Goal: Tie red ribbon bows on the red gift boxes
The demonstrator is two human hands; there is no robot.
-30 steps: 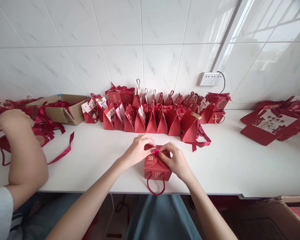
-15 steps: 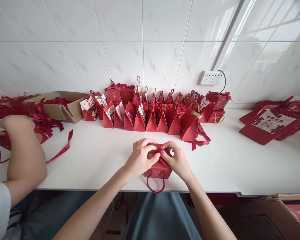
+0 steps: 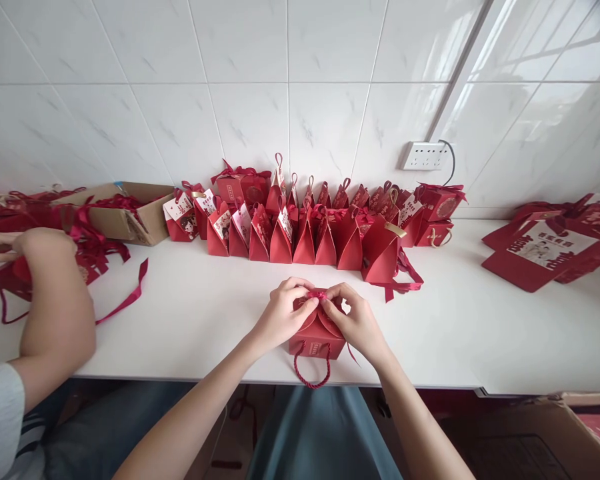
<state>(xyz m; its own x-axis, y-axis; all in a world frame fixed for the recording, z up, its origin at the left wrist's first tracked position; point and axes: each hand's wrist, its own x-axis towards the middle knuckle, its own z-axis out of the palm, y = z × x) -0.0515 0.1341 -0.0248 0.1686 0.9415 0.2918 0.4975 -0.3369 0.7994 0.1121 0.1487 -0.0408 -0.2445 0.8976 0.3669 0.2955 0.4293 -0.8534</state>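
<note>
A small red gift box with a red rope handle stands at the near edge of the white table. My left hand and my right hand sit on either side of its top. Both pinch a thin red ribbon at the box's closed flaps. The fingers of each hand are curled tight around the ribbon.
Several finished red boxes line the tiled wall. A cardboard carton with ribbons stands at the left. Another person's arm works at the far left. Flat red box blanks lie at the right. A wall socket hangs behind.
My hands have drawn closer together over the box top and the ribbon is pulled tighter. A thin ribbon tail now hangs by the box's right side. The other person's arm shifted slightly.
</note>
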